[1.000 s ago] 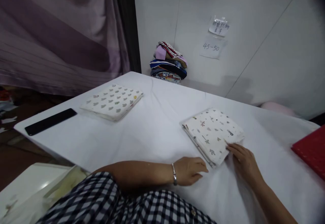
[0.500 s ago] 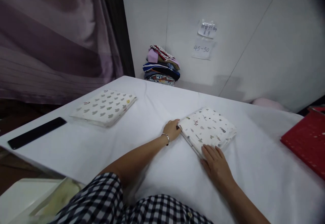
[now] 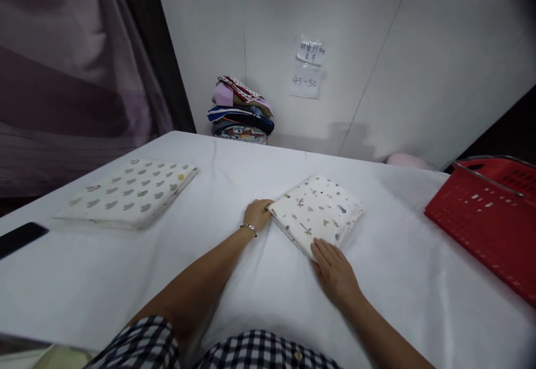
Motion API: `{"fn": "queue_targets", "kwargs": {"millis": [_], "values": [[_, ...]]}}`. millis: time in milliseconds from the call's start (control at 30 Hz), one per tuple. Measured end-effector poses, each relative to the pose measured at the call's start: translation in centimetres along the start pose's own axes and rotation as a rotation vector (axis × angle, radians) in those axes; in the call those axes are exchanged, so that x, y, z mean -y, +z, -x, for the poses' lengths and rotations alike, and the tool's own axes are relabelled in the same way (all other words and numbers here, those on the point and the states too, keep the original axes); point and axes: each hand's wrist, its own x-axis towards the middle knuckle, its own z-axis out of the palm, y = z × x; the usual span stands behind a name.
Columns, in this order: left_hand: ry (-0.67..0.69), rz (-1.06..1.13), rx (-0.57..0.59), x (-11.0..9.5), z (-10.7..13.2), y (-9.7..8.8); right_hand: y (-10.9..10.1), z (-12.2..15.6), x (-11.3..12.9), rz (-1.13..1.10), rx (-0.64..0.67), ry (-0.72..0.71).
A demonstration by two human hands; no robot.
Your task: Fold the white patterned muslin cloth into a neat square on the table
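A folded white cloth (image 3: 320, 210) with small printed motifs lies on the white-covered table (image 3: 234, 173) in front of me. My left hand (image 3: 257, 214) is closed on its left corner, with the fingertips partly hidden at the edge. On the near corner rests my right hand (image 3: 336, 274), its fingers stretched out flat over the fabric. A second folded cloth (image 3: 129, 193), white with grey shapes, lies apart on the left side of the table.
A red basket (image 3: 486, 224) with a metal handle stands at the right. The black flat object (image 3: 20, 238) lies at the left edge. Behind the table is a stack of folded fabrics (image 3: 240, 115) against the wall, near paper notes (image 3: 305, 81). A curtain (image 3: 75, 73) hangs at left.
My view has turned right, bringing more of the red basket into sight. Both hands keep about the same places on the folded cloth.
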Motion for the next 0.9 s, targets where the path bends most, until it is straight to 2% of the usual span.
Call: {"fn": "queue_targets", "kwargs": {"millis": [100,267,400,533,700,800,900], "values": [[0.043,-0.040,0.047,0.0,0.0,-0.1,0.1,0.1,0.1,-0.021,-0.007,0.001],[0.196,-0.038,0.081,-0.2,0.5,0.0,-0.1,-0.1,0.2,-0.036,-0.006,0.030],[0.130,0.022,0.119,-0.5,0.0,0.0,-0.6,-0.9,0.5,-0.054,0.038,0.055],[0.071,0.084,0.038,-0.1,-1.4,0.1,-0.5,-1.8,1.0,-0.094,0.079,0.046],[0.001,0.034,0.103,1.1,-2.5,0.0,0.1,-2.2,1.7,-0.134,0.059,0.011],[0.052,-0.034,0.113,0.5,-2.0,-0.5,-0.2,-2.1,1.8,-0.189,0.085,0.021],[0.221,-0.086,0.087,-1.5,0.0,-1.2,-1.1,-2.2,0.9,-0.334,0.096,0.013]]}}
